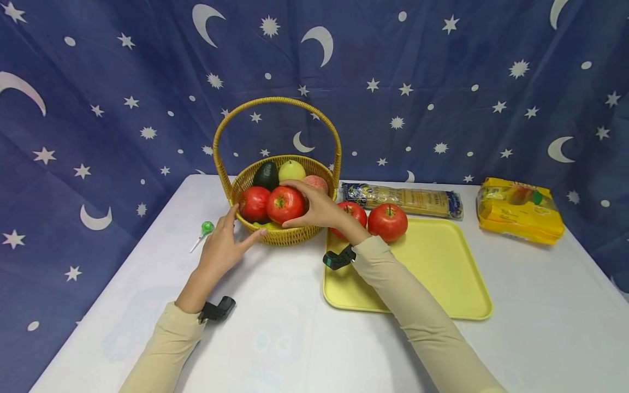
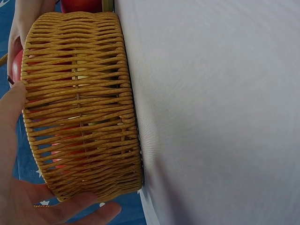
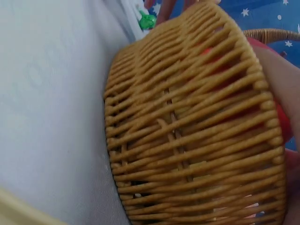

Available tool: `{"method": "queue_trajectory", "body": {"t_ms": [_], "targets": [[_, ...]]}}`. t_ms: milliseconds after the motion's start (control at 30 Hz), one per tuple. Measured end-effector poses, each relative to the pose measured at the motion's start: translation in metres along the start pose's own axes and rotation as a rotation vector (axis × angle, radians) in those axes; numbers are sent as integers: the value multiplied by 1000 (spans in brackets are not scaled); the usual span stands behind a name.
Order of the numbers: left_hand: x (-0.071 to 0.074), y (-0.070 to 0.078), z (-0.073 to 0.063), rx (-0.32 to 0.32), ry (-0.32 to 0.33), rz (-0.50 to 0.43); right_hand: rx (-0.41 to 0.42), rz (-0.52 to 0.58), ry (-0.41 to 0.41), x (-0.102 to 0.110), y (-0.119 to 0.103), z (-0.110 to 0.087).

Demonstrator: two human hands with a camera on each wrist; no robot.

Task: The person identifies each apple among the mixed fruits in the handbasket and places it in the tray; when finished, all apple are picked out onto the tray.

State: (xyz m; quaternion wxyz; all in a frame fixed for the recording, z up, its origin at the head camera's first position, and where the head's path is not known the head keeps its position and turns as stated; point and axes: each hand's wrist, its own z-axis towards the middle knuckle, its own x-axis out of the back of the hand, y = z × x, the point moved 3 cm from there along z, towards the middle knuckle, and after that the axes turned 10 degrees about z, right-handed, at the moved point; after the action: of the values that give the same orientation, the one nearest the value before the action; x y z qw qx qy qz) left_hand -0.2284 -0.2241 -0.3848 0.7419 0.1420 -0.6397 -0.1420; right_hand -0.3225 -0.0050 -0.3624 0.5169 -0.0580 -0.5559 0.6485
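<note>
In the head view my right hand [image 1: 314, 206] grips a red apple [image 1: 285, 204] at the front of the wicker basket [image 1: 290, 236]. The thumb is below the apple and the fingers are over its top. My left hand [image 1: 222, 246] is at the basket's left side, thumb and fingers spread. In the left wrist view its thumb touches the rim and its fingers lie along the wicker side. Beside the gripped apple sits another red apple [image 1: 254, 203]. Behind them are an avocado [image 1: 266, 176], a yellow-green pear-like fruit [image 1: 292, 170] and a peach [image 1: 316, 183].
Two red apples, one nearer the basket [image 1: 354, 212] and one farther right [image 1: 388, 222], are on the yellow tray [image 1: 437, 273]. Behind it lies a pack of pasta [image 1: 403, 199]; a yellow packet [image 1: 518, 210] is at right. A green lollipop [image 1: 207, 227] lies left of the basket.
</note>
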Motion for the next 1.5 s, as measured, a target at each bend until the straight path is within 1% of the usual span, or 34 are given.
{"method": "queue_trajectory", "body": {"t_ms": [167,433,600,767,867,933,1133,1300,1500], "targets": [[1,-1,1,-5,5,-8,-5,25,31,-1,-4,-1],[1,-1,0,-12,9,-12,46,12,81,-3,-6,-5],[1,0,-1,-8,0,-7,61,36,121,-3,-8,-10],[3,1,-1,-2,5,-1,82,81,159,-3,-11,-16],[3,1,-1,-3,7,-5,82,115,176,-4,-11,-18],[2,1,-1,-5,4,-8,67,150,188,-4,-10,-19],[1,0,-1,-1,0,-14,18,289,211,-3,-9,-24],[1,0,-1,3,-6,-15,27,366,200,-3,-9,-26],[0,-1,0,1,-2,-16,46,406,210,-1,-10,-28]]}}
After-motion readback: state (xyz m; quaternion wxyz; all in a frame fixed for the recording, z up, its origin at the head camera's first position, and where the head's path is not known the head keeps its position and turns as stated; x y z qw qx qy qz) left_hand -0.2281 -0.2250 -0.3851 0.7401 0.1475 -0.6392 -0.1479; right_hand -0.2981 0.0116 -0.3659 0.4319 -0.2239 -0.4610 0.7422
